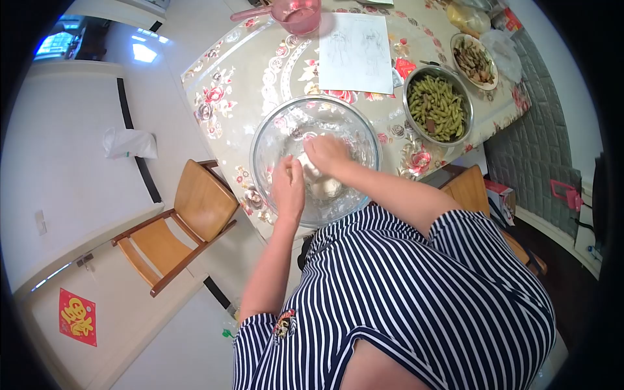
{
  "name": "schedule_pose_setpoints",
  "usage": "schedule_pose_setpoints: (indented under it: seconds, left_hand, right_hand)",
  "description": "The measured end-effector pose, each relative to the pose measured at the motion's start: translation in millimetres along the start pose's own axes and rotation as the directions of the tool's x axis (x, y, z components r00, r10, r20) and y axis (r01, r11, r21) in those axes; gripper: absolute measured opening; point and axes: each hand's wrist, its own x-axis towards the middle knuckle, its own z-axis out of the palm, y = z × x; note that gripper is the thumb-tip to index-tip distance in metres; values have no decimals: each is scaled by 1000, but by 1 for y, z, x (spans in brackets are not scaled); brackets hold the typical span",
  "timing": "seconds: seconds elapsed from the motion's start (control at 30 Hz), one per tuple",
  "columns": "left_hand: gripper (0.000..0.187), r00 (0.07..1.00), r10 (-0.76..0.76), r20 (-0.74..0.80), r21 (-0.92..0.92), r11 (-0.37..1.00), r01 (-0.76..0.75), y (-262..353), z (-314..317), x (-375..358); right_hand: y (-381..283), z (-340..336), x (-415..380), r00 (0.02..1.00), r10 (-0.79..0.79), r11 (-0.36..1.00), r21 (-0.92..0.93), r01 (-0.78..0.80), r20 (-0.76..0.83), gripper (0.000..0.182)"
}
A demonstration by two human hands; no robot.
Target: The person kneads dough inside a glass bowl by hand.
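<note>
A large clear glass bowl (261, 140) stands at the near edge of the table. Inside it lies pale dough (327, 188), with whitish residue on the glass around it. My left hand (288, 188) is over the left part of the bowl, fingers pressed together and bent, beside the dough. Over the bowl's middle, my right hand (327, 155) is curled and blurred by motion, its fingers at a pale piece of dough between the two hands. What the left fingers hold, if anything, is too small to make out.
On the flowered tablecloth (227, 71) are a pink pan (300, 18), a drawn-on paper sheet (355, 55), a steel bowl of green pods (439, 107) and a plate of food (474, 62). Wooden chairs stand left (201, 201) and right (469, 188).
</note>
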Motion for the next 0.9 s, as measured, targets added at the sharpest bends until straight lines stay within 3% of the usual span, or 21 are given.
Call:
schedule_pose_setpoints:
  seconds: [0.03,0.1,0.13,0.17,0.23,0.37,0.43,0.47,0.53,0.67,0.9]
  left_hand:
    - [45,1000,1,-2,0,1000,-1,-4,10,6]
    - [41,965,254,-63,128,961,-244,-27,42,23]
    - [41,925,373,-79,229,910,-347,-34,53,18]
    - [41,925,372,-79,225,910,-347,-34,57,18]
    - [41,847,502,-175,346,837,-425,-31,64,23]
    - [40,933,327,-148,180,937,-300,-33,62,50]
    - [39,919,376,-118,349,882,-316,-41,65,65]
    - [39,925,364,-106,338,888,-311,-45,69,73]
    - [35,860,482,-169,429,821,-376,-45,70,80]
    - [32,858,475,-195,382,843,-379,-40,70,103]
    - [36,872,447,-198,498,812,-304,-40,75,116]
  right_hand:
    - [-4,4,-20,994,-64,997,-43,61,-92,45]
    - [-2,20,-47,975,-133,989,-91,118,-180,42]
    - [9,37,-50,912,-179,983,-38,178,-368,38]
    - [16,48,-46,813,-202,970,2,243,-546,34]
    - [19,56,-39,802,-164,980,-4,198,-574,32]
    - [23,60,-12,779,-138,989,-48,137,-611,28]
    - [24,57,0,773,-171,984,-69,164,-610,26]
    - [27,54,6,762,-211,976,-88,200,-612,24]
    - [28,48,19,754,-256,966,-146,212,-605,21]
    - [27,35,36,782,-331,939,-264,219,-528,18]
    - [27,37,52,793,-266,957,-252,146,-549,26]
